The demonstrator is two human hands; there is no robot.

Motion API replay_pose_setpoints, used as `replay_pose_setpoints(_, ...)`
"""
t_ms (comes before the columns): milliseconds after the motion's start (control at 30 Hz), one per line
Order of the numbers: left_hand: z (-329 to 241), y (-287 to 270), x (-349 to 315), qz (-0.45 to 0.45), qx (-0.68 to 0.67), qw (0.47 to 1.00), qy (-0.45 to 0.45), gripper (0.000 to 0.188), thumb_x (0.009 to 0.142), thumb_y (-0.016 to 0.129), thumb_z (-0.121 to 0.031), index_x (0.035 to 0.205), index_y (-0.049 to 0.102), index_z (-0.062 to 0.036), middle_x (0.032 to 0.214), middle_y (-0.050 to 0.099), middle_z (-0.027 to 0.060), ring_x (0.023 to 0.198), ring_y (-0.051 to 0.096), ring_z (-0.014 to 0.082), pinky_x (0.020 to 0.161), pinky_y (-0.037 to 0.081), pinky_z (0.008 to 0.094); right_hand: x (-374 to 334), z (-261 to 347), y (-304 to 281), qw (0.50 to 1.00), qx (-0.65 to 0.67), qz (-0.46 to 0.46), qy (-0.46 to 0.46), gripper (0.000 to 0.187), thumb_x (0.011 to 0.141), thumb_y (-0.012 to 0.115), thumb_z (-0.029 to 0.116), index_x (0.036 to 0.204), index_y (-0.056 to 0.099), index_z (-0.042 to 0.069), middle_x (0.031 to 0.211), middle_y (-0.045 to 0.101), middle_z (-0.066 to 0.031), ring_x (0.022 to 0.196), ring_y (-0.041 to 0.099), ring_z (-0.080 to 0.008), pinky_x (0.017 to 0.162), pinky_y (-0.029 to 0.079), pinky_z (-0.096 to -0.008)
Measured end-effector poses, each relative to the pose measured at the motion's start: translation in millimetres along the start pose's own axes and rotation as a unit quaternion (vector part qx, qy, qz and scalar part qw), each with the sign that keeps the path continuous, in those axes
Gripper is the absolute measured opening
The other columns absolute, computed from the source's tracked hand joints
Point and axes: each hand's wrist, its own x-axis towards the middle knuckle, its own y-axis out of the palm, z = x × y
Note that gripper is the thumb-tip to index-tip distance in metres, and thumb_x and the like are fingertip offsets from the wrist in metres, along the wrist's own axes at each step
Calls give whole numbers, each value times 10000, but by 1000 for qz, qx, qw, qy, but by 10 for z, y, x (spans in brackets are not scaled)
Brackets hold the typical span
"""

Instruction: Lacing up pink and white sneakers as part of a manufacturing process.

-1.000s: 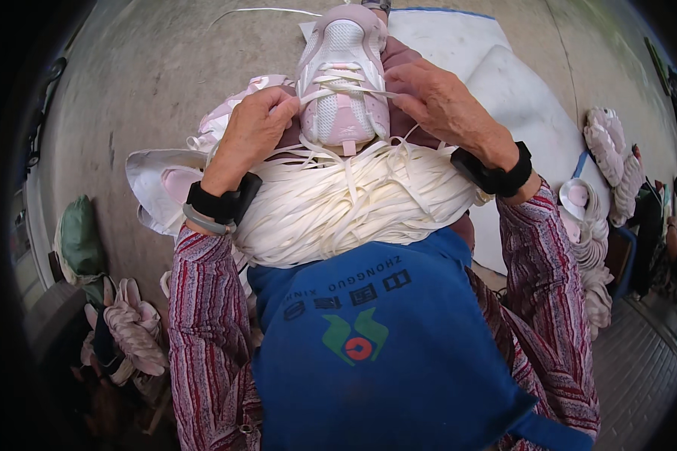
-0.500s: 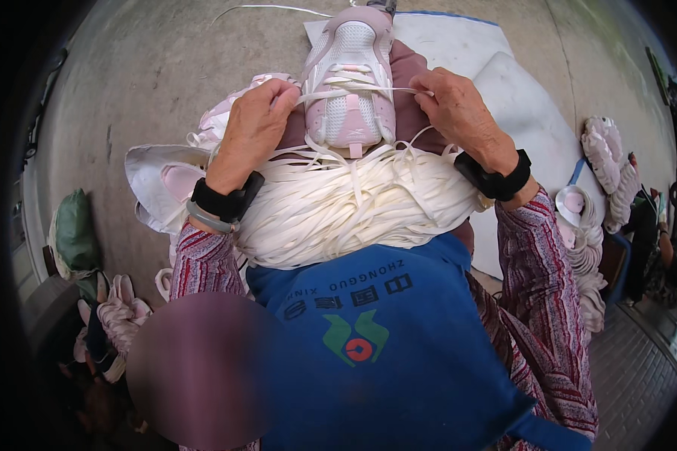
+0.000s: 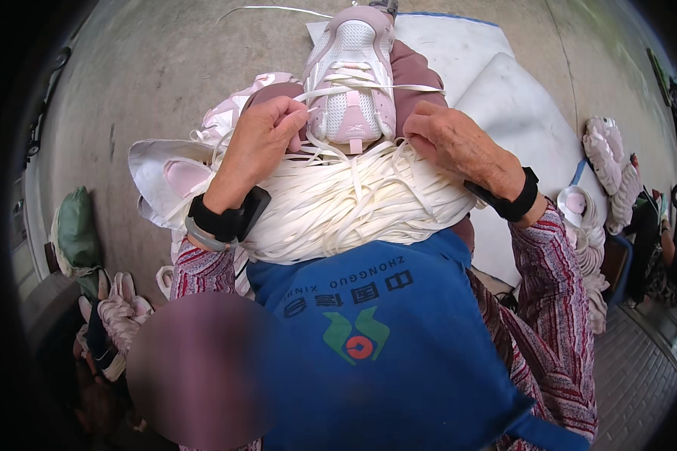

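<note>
A pink and white sneaker [image 3: 351,113] rests between my knees, heel towards me. One white shoelace [image 3: 417,88] runs across its tongue, its right end lying loose on my trouser leg. My left hand [image 3: 267,135] is closed in a pinch left of the heel, with a small white lace tip showing at its fingertips. My right hand [image 3: 459,143] has curled fingers at the far right edge of a thick bundle of cream laces [image 3: 353,199] on my lap. Strands pass beside those fingertips; what they pinch is hidden.
More pink and white sneakers lie at the left [image 3: 229,113] and in stacks at the right [image 3: 604,154]. A white sheet [image 3: 515,120] covers ground at the right. A green sack [image 3: 79,233] stands at far left. My blue apron [image 3: 399,353] covers my lap.
My right hand has let go of the lace's right end and moved down to the lace bundle. My left hand has dropped slightly towards me.
</note>
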Motion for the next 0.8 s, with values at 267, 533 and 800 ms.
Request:
replay_pose_setpoints(267, 80, 49, 168, -106, 190, 966, 143, 228, 924, 489, -181, 927, 624, 3, 758, 646, 167, 685, 619, 321, 647, 475, 382, -25, -228, -25, 987, -37, -118, 105, 86, 838, 577, 44, 892, 619, -8, 854, 630, -169, 747, 615, -357, 692, 493, -391)
replay_pose_setpoints(533, -50, 38, 255, -75, 166, 981, 68, 233, 921, 481, -195, 933, 612, -2, 828, 637, 201, 778, 600, 371, 700, 462, 414, 36, -224, 38, 993, -76, -50, 71, 101, 836, 576, 55, 907, 637, 16, 881, 606, -139, 783, 608, -341, 691, 491, -401)
replay_pose_setpoints(800, -36, 31, 297, -81, 188, 973, 106, 243, 915, 489, -208, 930, 610, 2, 818, 632, 202, 770, 598, 371, 699, 463, 412, 167, -183, -10, 993, 3, -79, 88, 109, 863, 578, 81, 902, 641, 1, 812, 638, -156, 714, 613, -330, 667, 494, -367)
